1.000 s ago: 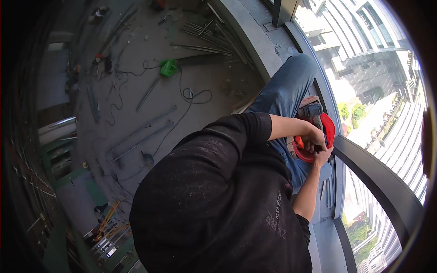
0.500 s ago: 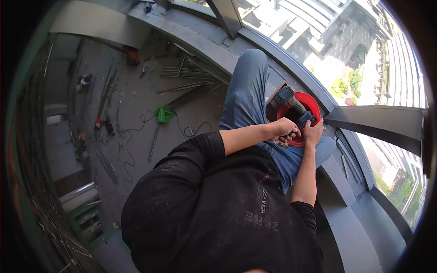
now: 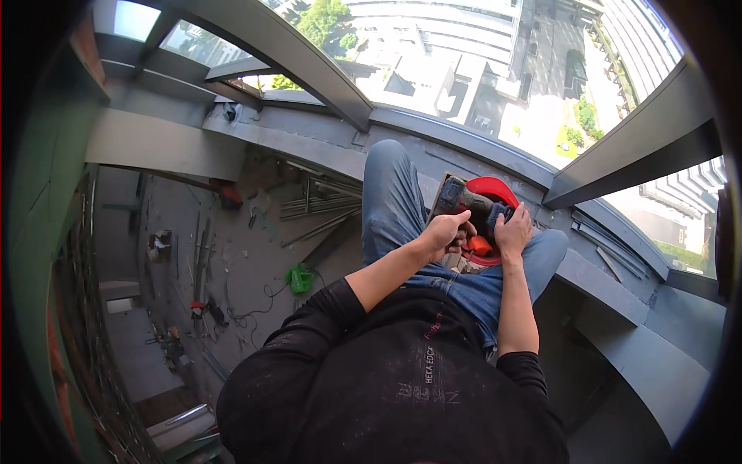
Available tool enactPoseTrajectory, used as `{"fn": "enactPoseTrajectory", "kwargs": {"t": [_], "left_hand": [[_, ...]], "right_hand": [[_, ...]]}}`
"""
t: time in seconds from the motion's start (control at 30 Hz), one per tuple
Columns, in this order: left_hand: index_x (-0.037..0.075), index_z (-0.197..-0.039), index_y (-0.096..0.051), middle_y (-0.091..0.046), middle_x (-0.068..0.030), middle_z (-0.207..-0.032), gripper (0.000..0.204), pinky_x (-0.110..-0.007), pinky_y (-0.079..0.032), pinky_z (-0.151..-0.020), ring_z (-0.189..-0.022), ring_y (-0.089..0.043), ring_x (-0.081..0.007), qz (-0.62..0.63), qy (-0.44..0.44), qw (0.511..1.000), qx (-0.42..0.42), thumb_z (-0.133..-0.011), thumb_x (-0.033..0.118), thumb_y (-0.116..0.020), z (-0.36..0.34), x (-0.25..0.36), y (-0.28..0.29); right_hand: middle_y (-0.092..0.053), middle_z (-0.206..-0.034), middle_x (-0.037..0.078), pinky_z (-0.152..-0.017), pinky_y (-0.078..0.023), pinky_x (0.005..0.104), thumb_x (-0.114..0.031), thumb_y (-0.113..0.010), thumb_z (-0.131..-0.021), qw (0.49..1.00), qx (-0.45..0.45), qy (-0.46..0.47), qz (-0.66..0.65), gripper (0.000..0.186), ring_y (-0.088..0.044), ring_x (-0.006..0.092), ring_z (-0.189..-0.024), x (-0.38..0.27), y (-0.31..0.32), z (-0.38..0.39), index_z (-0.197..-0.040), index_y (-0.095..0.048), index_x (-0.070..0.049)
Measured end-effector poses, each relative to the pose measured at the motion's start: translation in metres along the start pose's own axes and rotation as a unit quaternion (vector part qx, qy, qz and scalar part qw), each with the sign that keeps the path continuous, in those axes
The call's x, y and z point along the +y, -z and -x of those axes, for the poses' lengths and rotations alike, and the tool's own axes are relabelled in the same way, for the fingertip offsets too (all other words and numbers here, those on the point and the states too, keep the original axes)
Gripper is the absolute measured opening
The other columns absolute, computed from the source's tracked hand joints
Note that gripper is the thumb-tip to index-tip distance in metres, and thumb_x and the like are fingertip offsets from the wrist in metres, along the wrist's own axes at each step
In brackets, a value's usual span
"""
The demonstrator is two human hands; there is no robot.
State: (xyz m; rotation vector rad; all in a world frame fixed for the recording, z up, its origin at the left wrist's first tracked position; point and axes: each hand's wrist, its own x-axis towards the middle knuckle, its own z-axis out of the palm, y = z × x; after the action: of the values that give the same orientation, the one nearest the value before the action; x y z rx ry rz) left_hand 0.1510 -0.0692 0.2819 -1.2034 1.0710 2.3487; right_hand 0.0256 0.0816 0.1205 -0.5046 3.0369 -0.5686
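Between my knees sits a red bowl-shaped thing (image 3: 489, 185), maybe an upturned hard hat. A dark cordless power tool (image 3: 478, 203) lies across it, its battery end to the left. My right hand (image 3: 514, 230) curls around the tool's right end, at the red rim. Left of it, my left hand (image 3: 450, 234) is closed, thumb extended along the tool's near side. What its fingers hold, if anything, is hidden. Inside the red thing, between my hands, shows an orange piece (image 3: 480, 246).
I sit on a grey window ledge (image 3: 456, 158) beside tall glazing. Below on the left, the floor (image 3: 239, 271) carries a green tool (image 3: 298, 278) with a cord and several metal bars (image 3: 325, 209). Metal strips (image 3: 610, 246) lie on the ledge at right.
The view has turned, showing more window. My left hand has drawn away from my right hand toward the tool's battery end. The orange piece has come into sight between them.
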Motion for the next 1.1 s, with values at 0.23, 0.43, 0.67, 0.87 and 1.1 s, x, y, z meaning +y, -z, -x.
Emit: {"fn": "enactPoseTrajectory", "kwargs": {"t": [0.23, 0.43, 0.67, 0.87, 1.1], "left_hand": [[-0.001, -0.117, -0.061, -0.045, 0.0004, -0.072, 0.026, -0.021, -0.026, -0.048, -0.059, -0.035, -0.0076, 0.076, -0.015, 0.987, -0.138, -0.105, 0.014, -0.044, 0.002, 0.019, 0.009], [-0.003, -0.127, -0.057, -0.049, -0.0029, -0.084, 0.029, -0.021, -0.027, -0.048, -0.06, -0.036, -0.0076, 0.198, -0.103, 0.958, -0.181, -0.101, 0.004, -0.045, 0.024, 0.077, 0.014], [-0.003, -0.125, -0.056, -0.045, -0.0007, -0.076, 0.027, -0.021, -0.027, -0.047, -0.059, -0.035, -0.0074, 0.216, -0.154, 0.958, -0.107, -0.102, 0.005, -0.044, 0.024, 0.1, 0.031], [-0.001, -0.117, -0.059, -0.033, 0.0053, -0.063, 0.022, -0.02, -0.021, -0.043, -0.052, -0.028, -0.0055, 0.125, -0.109, 0.972, -0.165, -0.105, 0.01, -0.044, 0.009, 0.077, 0.041], [0.002, -0.107, -0.063, -0.046, 0.0001, -0.074, 0.021, -0.02, -0.028, -0.048, -0.061, -0.039, -0.0075, 0.088, -0.042, 0.995, 0.02, -0.105, 0.018, -0.049, -0.032, 0.039, 0.039]], "right_hand": [[-0.059, -0.129, 0.019, -0.097, -0.048, 0.0444, -0.03, -0.064, -0.089, 0.998, -0.025, -0.024, -0.044, 0.067, -0.059, 0.0374, -0.114, -0.001, -0.001, -0.002, -0.146, -0.045, 0.0], [-0.06, -0.129, 0.021, -0.096, -0.05, 0.0437, -0.029, -0.064, -0.09, 0.998, -0.021, -0.021, -0.061, 0.065, -0.062, 0.0387, -0.112, -0.001, 0.001, -0.002, -0.146, -0.045, -0.001], [-0.059, -0.13, 0.022, -0.097, -0.05, 0.0438, -0.027, -0.064, -0.09, 0.996, -0.054, -0.036, -0.068, 0.065, -0.062, 0.0387, -0.111, -0.001, 0.006, -0.003, -0.146, -0.044, -0.001], [-0.057, -0.133, 0.022, -0.099, -0.05, 0.0434, -0.027, -0.065, -0.089, 0.996, -0.04, -0.045, -0.063, 0.067, -0.06, 0.0393, -0.113, 0.003, 0.0, -0.001, -0.147, -0.043, -0.001], [-0.066, -0.115, 0.017, -0.093, -0.051, 0.0411, -0.013, -0.062, -0.088, 0.958, 0.028, 0.215, -0.189, 0.037, -0.063, 0.0356, -0.104, -0.027, 0.013, -0.003, -0.123, -0.064, -0.001]]}}
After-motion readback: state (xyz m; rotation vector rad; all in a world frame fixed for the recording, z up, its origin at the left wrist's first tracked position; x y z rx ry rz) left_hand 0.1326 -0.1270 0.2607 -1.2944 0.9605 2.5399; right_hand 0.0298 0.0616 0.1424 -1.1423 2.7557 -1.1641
